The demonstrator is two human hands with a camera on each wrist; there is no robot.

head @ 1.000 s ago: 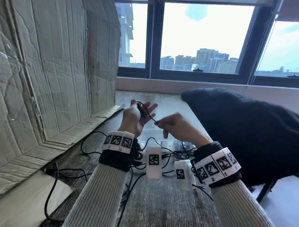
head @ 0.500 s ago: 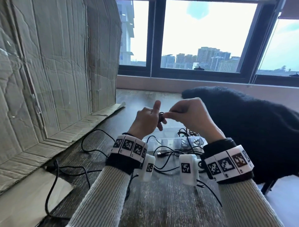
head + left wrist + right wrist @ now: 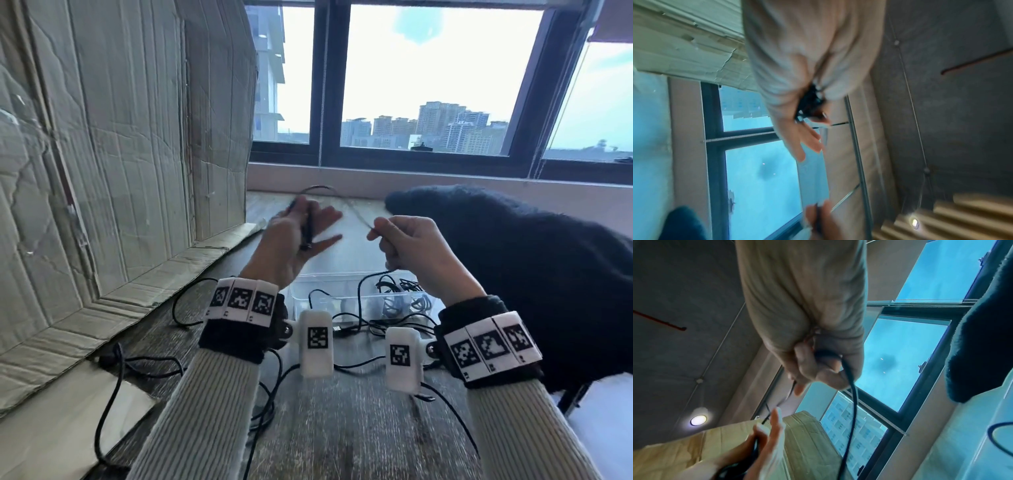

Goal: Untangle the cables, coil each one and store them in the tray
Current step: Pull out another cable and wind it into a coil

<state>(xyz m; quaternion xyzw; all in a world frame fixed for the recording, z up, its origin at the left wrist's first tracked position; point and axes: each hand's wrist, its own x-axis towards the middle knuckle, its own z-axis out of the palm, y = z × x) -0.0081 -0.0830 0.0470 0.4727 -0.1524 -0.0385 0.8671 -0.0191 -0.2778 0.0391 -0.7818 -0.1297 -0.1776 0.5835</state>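
Observation:
My left hand is raised above the table with its fingers spread, and its thumb holds a small coil of black cable against the palm. The same coil shows in the left wrist view. From it the cable arcs up, blurred, and across to my right hand, which pinches it between thumb and forefinger. In the right wrist view the cable leaves my right hand and hangs down. Below both hands stands a clear plastic tray with coiled cables in it.
Several loose black cables lie tangled on the wooden table in front of the tray and trail off left. A tall cardboard sheet stands along the left. A dark fleece garment covers the right side.
Half a second ago the hands met over the tray. They have drawn apart: the left spread its fingers, the right pulled rightward, and a cable loop swings between them.

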